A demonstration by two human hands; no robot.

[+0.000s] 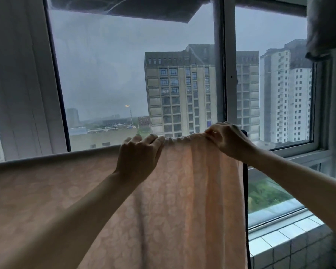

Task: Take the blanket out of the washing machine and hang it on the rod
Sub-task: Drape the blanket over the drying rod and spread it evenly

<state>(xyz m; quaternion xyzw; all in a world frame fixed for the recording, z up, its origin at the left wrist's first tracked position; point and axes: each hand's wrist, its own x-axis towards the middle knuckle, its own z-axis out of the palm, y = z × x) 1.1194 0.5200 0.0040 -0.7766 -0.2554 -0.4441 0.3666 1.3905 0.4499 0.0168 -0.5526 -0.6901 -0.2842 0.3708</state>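
A pale peach blanket point(192, 191) with a faint floral pattern hangs draped over a horizontal rod, which it hides along its whole length. The cloth lies smooth on the left and is bunched into folds between my hands. My left hand point(139, 156) lies over the top fold, its fingers curled over the covered rod. Further right, my right hand point(227, 139) pinches the gathered top edge between thumb and fingers, next to the dark upright post point(245, 183) of the drying rack.
A large window with a white frame point(229, 74) stands just behind the blanket, with tall buildings outside. A white tiled sill point(291, 237) runs at the lower right. Grey fabric point(326, 26) hangs at the top right corner.
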